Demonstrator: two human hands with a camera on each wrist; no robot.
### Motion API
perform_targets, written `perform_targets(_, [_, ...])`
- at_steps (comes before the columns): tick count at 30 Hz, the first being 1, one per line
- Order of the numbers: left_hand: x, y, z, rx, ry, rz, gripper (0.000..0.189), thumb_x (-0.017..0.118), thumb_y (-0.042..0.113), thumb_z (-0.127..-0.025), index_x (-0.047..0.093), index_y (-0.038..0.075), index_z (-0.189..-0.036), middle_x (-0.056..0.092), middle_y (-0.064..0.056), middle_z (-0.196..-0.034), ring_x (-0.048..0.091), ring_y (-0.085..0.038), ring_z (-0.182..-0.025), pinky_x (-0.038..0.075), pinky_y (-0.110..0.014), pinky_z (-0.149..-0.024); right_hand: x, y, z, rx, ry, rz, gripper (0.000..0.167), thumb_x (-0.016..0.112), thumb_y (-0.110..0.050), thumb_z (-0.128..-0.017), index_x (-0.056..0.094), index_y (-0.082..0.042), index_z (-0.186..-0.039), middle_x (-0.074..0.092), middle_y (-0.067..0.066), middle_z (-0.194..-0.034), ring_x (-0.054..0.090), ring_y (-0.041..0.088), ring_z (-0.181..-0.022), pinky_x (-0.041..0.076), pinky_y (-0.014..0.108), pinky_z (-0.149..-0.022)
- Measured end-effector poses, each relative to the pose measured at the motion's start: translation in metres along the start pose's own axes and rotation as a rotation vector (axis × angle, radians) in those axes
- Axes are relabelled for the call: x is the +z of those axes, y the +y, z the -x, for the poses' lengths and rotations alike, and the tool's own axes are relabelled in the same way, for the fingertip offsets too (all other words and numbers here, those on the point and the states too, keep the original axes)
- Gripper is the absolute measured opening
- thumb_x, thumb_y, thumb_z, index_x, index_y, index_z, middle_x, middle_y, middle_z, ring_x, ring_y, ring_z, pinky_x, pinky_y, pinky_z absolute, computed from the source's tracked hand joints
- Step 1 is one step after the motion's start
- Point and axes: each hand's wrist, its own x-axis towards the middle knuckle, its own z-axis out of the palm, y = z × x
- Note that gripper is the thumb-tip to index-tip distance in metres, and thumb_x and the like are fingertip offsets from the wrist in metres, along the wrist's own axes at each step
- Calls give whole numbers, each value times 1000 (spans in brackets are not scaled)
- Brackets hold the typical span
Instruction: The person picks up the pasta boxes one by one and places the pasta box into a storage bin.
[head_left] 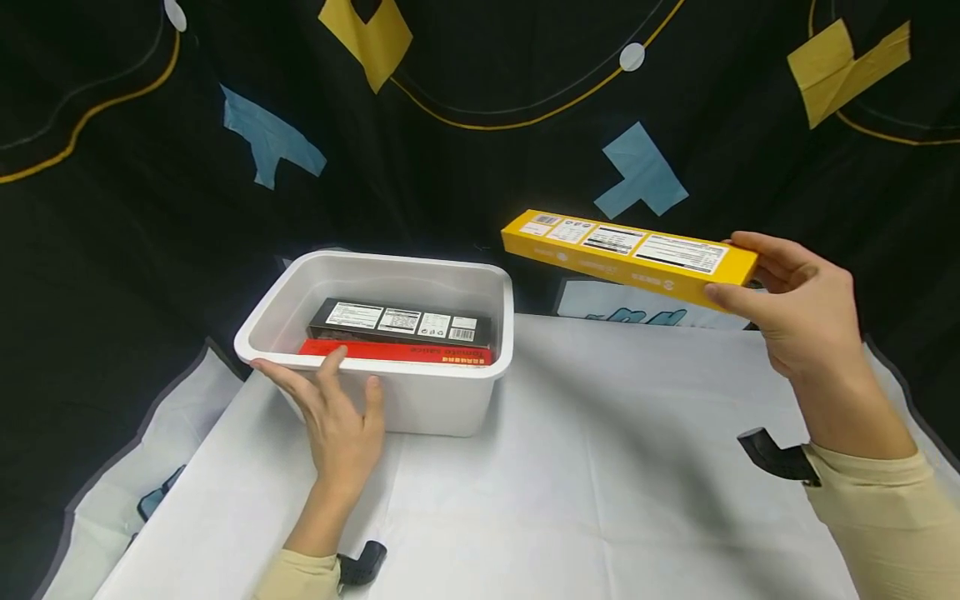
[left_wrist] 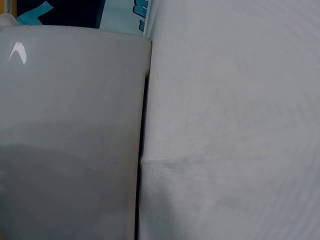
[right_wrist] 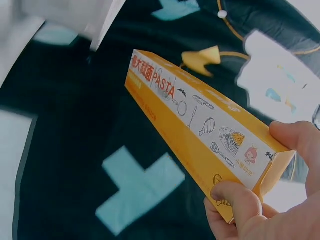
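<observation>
My right hand [head_left: 806, 304] grips one end of a long yellow pasta box [head_left: 622, 254], holding it in the air to the right of a white plastic bin [head_left: 427, 400]. In the right wrist view the pasta box [right_wrist: 185, 115] shows a white printed face with drawings, and the fingers of my right hand [right_wrist: 270, 195] pinch its near end. My left hand [head_left: 341, 417] touches the bin's front wall and rim with spread fingers. Inside the bin lie a black box [head_left: 401, 321] with white labels and a red box [head_left: 397, 352] printed "Tomato sauce".
The bin stands on a table with a white cloth [head_left: 600, 500]. Behind it hangs a dark curtain [head_left: 465, 183] with yellow and blue shapes. Black curved pieces [head_left: 772, 457] stick out from both sleeves. The left wrist view shows mostly the bin's wall [left_wrist: 70, 100] and the cloth.
</observation>
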Motion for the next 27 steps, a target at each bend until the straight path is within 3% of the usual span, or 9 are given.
perform_targets(6, [-2, -2, 0, -3, -4, -8, 55, 52, 52, -94, 47, 8, -127, -15, -43, -149, -18, -47, -142, -3, -53, -114, 44, -2, -13, -58, -98, 48, 64, 85, -6, -73, 60, -11, -132, 53, 14, -135, 45, 30, -114, 52, 20, -77])
perform_targets(20, [-3, -2, 0, -2, -20, -12, 53, 53, 49, -95, 47, 10, -130, -15, -41, -150, -17, -45, -142, -1, -53, -115, 137, 15, -34, -41, -291, 117, 60, 79, -3, -75, 59, -10, -132, 57, 3, -131, 53, 24, -112, 53, 32, -84])
perform_targets(27, [-3, -1, 0, -6, -25, -20, 53, 52, 50, -95, 47, 10, -129, -15, -41, -150, -17, -46, -142, -1, -54, -114, 171, 30, -45, -14, -397, 125, 60, 80, -6, -75, 59, -10, -132, 58, 3, -130, 56, 24, -109, 53, 34, -85])
